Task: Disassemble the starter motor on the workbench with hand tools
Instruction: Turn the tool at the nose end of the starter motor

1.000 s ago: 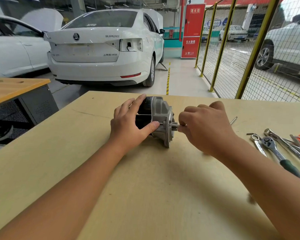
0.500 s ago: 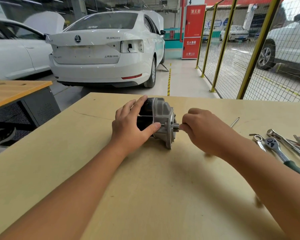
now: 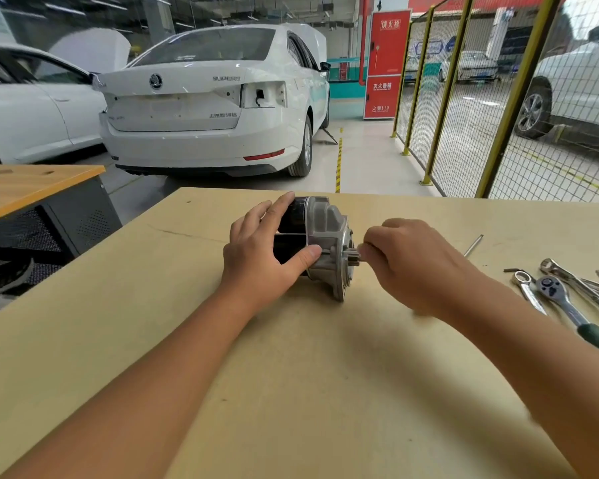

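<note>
Both hands work the starter motor [image 3: 320, 242], lying mid-workbench [image 3: 291, 392]: your left hand [image 3: 268, 252] still grips its body; your right hand [image 3: 407, 262], curled, has slid in, fingertips now pinching the pinion shaft [image 3: 352, 254], probing before tools.

Lying on its side mid-desk [image 3: 291, 392]: black-and-silver metal starter motor [image 3: 320, 242]. Left hand [image 3: 268, 252] on its left end, right hand [image 3: 408, 262] at the stubby shaft on its right, seemingly touching. Farther right along the desk edge: chrome ratchet with green handle [image 3: 564, 302], loose chrome wrenches [image 3: 529, 293] beside it. Behind those, thin metal rod [image 3: 473, 245].
</note>
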